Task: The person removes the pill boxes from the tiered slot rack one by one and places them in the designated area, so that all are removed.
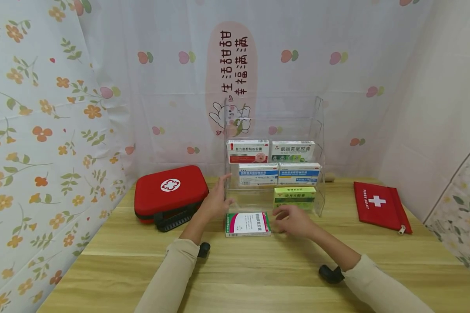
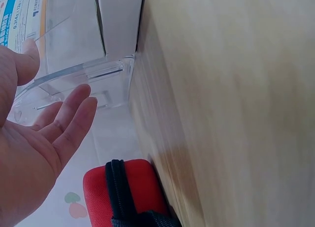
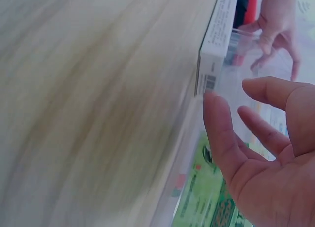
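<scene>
A clear acrylic display rack [image 1: 254, 198] stands on the table with medicine boxes on its tiers. My left hand [image 1: 216, 201] is at the rack's left side, thumb and fingers spread apart around its edge in the left wrist view. At the rack's lower front is a white, magenta and green medicine box [image 1: 248, 224]. My right hand [image 1: 293, 221] is just right of that box, fingers loosely bent with nothing between them; in the right wrist view a fingertip is close to the box's end [image 3: 210, 72]. Behind this hand sits a green-and-yellow medicine box [image 1: 293, 198].
Two blue-and-white boxes [image 1: 258, 174] fill the tier above, with a red-and-white box [image 1: 248, 152] and a green-and-white box [image 1: 292, 151] higher up. Left of the rack is a red hard case [image 1: 170, 189]; a red first aid pouch [image 1: 380, 208] lies at the right.
</scene>
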A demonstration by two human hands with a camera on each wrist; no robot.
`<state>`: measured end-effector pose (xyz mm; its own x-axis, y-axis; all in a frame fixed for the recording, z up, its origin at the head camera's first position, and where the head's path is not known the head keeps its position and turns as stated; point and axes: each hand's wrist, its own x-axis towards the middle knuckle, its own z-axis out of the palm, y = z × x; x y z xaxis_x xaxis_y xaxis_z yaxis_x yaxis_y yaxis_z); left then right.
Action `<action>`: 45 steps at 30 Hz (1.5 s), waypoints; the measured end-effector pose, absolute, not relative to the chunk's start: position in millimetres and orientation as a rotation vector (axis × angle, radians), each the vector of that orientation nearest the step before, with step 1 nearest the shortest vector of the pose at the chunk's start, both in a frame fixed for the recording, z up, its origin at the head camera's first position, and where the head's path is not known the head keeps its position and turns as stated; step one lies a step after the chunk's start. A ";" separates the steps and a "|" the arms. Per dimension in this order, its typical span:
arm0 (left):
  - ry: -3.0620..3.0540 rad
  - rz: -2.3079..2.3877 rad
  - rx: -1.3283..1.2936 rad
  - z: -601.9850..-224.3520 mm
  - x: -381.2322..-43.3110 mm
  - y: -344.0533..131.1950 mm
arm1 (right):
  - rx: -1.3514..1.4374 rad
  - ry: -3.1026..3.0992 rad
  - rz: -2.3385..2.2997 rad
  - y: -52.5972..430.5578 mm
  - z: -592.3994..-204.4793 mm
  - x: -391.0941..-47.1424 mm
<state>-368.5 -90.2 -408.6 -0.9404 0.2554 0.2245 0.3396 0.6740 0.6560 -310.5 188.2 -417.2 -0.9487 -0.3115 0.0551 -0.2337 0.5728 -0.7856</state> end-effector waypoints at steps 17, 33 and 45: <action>-2.818 -1.069 -0.463 -409.4 -368.9 -85.2 | -0.613 3.113 -1.097 228.6 -403.8 -302.6; -2.807 -1.100 -0.464 -410.4 -369.7 -87.9 | -0.631 3.373 -0.948 251.8 -399.1 -308.5; -2.800 -1.161 -0.468 -412.6 -370.7 -91.6 | -0.696 3.473 -0.985 255.7 -402.7 -317.1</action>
<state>-370.7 -91.6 -412.6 -0.9508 0.2498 0.1831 0.3061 0.6673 0.6790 -317.1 255.7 -402.7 -0.7934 -0.1960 0.5763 -0.4694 0.7997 -0.3743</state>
